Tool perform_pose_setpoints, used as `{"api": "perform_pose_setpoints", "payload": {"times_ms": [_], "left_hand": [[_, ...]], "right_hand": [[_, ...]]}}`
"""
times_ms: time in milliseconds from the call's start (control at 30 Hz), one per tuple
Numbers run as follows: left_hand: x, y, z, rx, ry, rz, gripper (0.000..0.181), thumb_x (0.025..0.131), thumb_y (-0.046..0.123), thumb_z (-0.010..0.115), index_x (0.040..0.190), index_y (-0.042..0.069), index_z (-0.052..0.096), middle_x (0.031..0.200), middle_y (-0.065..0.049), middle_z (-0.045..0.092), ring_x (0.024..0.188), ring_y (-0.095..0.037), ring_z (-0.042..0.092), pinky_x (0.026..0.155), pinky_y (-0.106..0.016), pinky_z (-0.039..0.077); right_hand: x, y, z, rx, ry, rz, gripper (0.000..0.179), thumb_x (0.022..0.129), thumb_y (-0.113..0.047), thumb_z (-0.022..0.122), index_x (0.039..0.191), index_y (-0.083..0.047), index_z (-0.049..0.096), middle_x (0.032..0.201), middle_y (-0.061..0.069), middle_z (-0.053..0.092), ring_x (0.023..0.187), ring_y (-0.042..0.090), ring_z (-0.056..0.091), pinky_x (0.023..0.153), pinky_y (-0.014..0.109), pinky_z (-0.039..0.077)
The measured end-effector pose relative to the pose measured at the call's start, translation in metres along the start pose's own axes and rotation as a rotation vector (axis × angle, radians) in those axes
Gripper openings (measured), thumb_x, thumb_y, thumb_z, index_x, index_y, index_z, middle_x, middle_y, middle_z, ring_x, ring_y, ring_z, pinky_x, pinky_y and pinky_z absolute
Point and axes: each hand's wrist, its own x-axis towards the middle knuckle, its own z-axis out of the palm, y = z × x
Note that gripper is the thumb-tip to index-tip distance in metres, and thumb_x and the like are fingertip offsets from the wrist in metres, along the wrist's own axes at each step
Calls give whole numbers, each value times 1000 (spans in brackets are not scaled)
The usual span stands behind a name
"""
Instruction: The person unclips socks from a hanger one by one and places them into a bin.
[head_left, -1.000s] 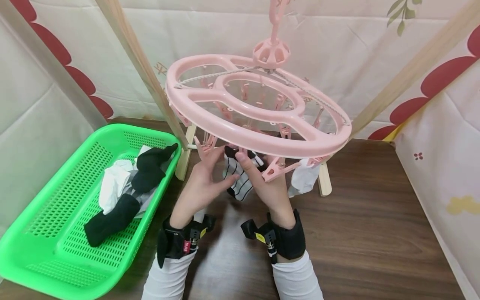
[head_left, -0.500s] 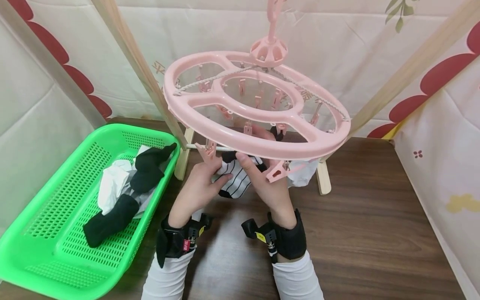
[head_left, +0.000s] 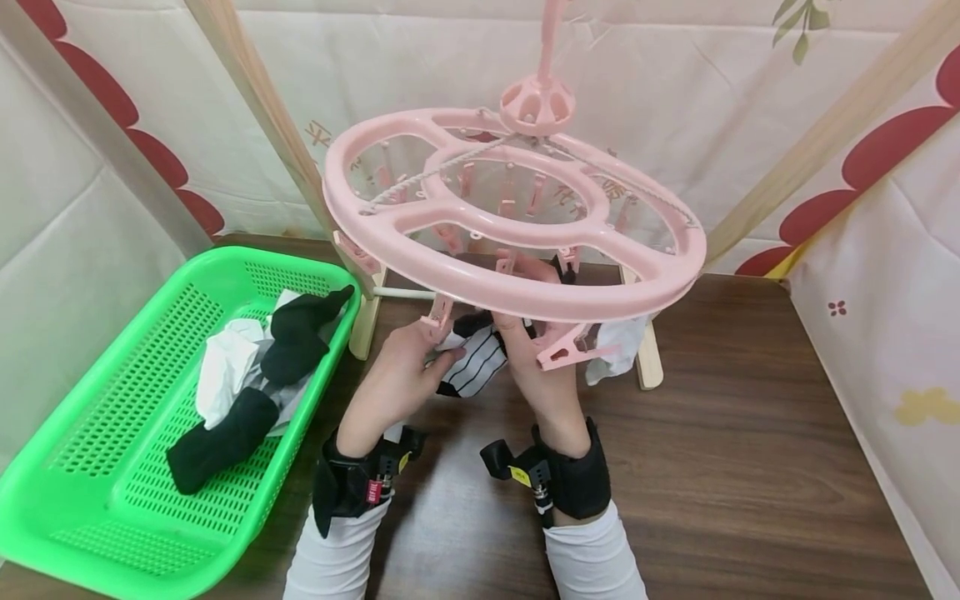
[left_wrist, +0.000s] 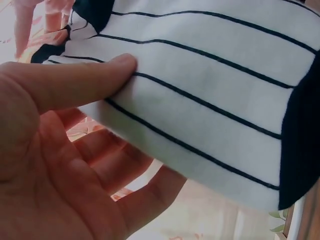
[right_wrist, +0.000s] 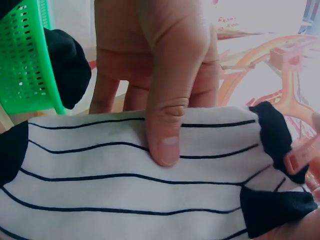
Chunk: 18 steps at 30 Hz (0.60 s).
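A white sock with thin black stripes and black toe and cuff [head_left: 476, 358] hangs under the front rim of a pink round clip hanger [head_left: 517, 296]. My left hand [head_left: 405, 367] pinches its side, thumb [left_wrist: 115, 75] on the striped face and fingers behind. At the black cuff [right_wrist: 277, 212], my right hand [head_left: 543, 375] holds the sock, its fingers partly hidden by the rim. One pink clip [head_left: 438, 317] overlaps the left hand; another clip [head_left: 573, 346] hangs over the right hand. In the right wrist view a pink clip [right_wrist: 298, 154] shows by the cuff.
A green basket [head_left: 97, 400] stands on the left with black, white and grey socks inside. To the right of the hands hangs a white sock [head_left: 621, 346]. Wooden stand legs [head_left: 363, 329] flank the hanger, on a dark wooden surface [head_left: 750, 442].
The hanger has turned and tilted slightly, its front left clip moving right and down. The left thumb has come onto the striped sock, which now lies more spread; the right thumb has moved slightly right.
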Motion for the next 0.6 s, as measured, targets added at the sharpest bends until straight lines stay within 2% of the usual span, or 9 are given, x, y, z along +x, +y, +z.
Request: {"api": "perform_pose_setpoints", "payload": {"times_ms": [100,200,267,400,600], "left_hand": [[0,-1,0,1,5,-16,13,83,1,73,84,-2,60,71,-6,55,66,-24,52,61,-37,44],[0,-2,-2,22,6,-34,14,83,1,73,81,-1,59,69,-5,52,65,-24,50,60,-38,42],[-1,-2,-3,31,2,-49,12,83,1,73,83,-1,61,71,-7,55,66,-24,52,62,-39,43],[-1,-5,-7,31,10,-56,8,84,0,72,86,-2,64,81,-10,62,73,-25,59,65,-40,46],[-5,-16,-13,19,81,36,11,83,-7,68,83,4,66,85,-8,64,73,-23,59,65,-37,45]], "right_hand": [[-1,0,-1,9,0,36,50,95,-31,62,124,9,54,116,16,62,101,24,60,82,34,48],[-2,0,-1,62,-15,66,42,95,-19,62,124,9,52,112,18,63,102,25,60,85,35,47],[-1,0,-1,82,-36,76,39,96,-17,60,124,8,50,110,19,64,103,26,60,86,36,47],[1,1,1,94,-64,68,39,98,-25,57,122,5,48,109,19,65,102,31,62,84,37,49],[1,2,-1,129,-68,46,31,100,-20,54,120,2,49,111,20,65,105,35,62,85,38,49]]}}
